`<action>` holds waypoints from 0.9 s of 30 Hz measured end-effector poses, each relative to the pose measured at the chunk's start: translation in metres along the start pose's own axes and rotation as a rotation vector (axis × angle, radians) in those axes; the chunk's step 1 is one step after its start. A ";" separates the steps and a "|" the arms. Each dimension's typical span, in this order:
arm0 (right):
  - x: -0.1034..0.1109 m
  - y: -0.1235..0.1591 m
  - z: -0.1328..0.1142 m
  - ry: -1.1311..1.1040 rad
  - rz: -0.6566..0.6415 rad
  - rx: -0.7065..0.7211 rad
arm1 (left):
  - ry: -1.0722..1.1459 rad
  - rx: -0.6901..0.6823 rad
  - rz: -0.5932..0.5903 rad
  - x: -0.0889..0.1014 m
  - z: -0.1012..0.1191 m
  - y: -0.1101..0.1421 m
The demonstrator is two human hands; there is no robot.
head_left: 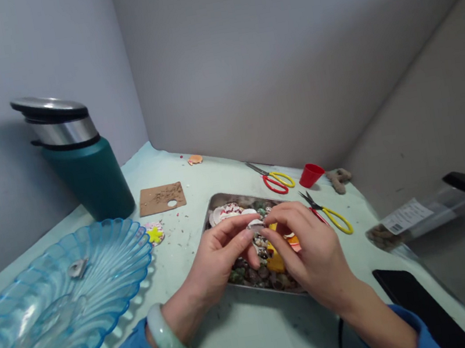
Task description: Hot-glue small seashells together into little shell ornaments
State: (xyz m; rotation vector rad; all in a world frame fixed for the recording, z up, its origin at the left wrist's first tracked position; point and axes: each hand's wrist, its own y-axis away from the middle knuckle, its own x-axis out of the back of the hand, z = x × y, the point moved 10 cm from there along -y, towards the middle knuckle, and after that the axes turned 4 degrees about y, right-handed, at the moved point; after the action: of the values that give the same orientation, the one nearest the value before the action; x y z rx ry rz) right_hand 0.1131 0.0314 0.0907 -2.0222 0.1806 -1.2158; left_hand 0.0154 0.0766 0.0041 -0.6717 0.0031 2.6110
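Note:
A small whitish piece (255,224), too small to name surely, sits between my two hands above a metal tray (251,290). My left hand (222,250) pinches it from the left with thumb and forefinger. From the right, the closed fingertips of my right hand (309,244) meet it as well. Beneath them the tray holds dark pebbles (251,277), white shell-like pieces (223,213) and a yellow piece (275,260). My hands hide part of the tray's contents.
A blue scalloped dish (113,287) and a teal bottle (90,179) stand left, near brown cardboard (161,199). Behind and right of the tray lie two scissors (277,181), (331,214), a red cup (311,174), a clear tube (433,213) and a black phone-like slab (416,303).

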 end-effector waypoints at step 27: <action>0.046 0.007 -0.006 -0.307 0.030 -0.091 | 0.011 0.037 0.126 0.011 -0.003 -0.003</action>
State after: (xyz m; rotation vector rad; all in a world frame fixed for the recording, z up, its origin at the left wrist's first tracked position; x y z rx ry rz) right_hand 0.1345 0.0015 0.1203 -2.2475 0.1165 -0.8779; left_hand 0.0094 0.0836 -0.0032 -0.6939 0.0999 2.7206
